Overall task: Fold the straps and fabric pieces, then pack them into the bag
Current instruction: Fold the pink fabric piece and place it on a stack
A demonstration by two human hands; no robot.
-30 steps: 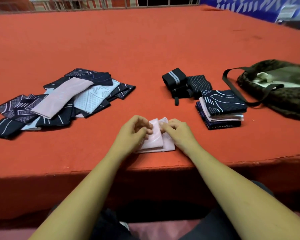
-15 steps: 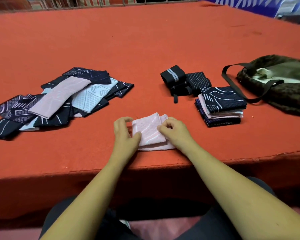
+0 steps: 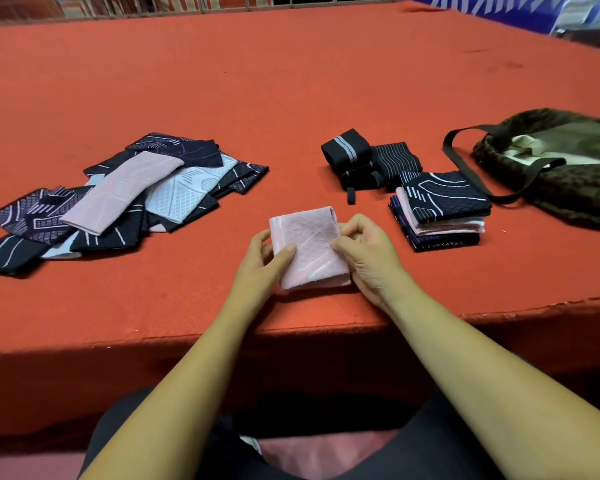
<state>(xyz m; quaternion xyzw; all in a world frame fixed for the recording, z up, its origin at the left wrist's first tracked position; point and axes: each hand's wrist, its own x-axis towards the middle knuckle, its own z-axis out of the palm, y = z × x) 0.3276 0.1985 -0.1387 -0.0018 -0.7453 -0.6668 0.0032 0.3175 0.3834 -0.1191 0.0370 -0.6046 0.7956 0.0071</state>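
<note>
While our left hand and right hand pinch opposite edges of the pink piece, near the front of the tabletop, we should align corners, press the crease flat, then add it to the folded stack.

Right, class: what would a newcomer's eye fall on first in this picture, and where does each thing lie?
First, the folded pink cloth near the front edge of the red table, gripped by the left hand and pinched by the right hand. Then the loose pile of dark and pale pieces at the left, and the neat stack at the right beside the open bag.
</note>
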